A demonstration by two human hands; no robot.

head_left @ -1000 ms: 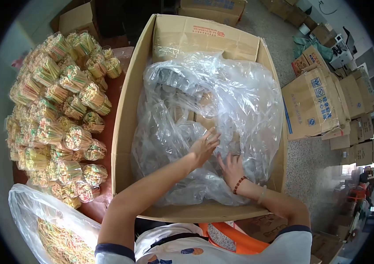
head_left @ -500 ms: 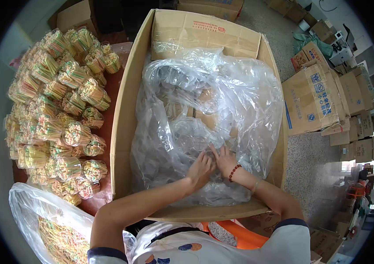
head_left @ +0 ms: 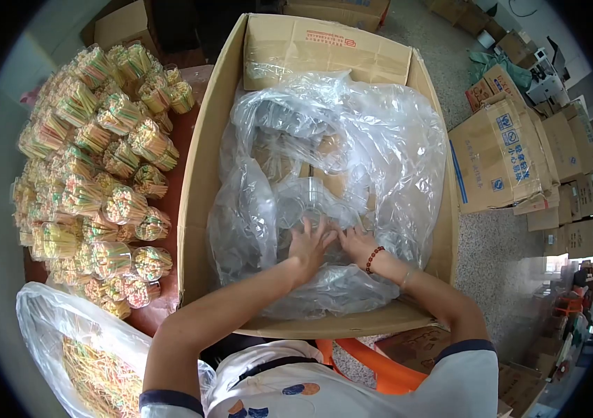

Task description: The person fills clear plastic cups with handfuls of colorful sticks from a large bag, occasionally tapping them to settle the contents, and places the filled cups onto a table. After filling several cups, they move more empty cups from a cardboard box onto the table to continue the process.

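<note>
Plastic liner (head_left: pixel 408 153) inside carton (head_left: pixel 197 160), long axis near wall to far, hollow facing up. Film clear, glossy, crumpled. Left hand (head_left: pixel 312 245) spread open on film, carton's near half; right hand (head_left: pixel 359 248) beside it, grip unclear. Speckled floor (head_left: pixel 481 261) right of carton

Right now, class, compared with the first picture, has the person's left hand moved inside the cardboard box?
Yes. Against the cardboard box, the left hand is nearer the wearer's side and slightly closer to the left wall.
</note>
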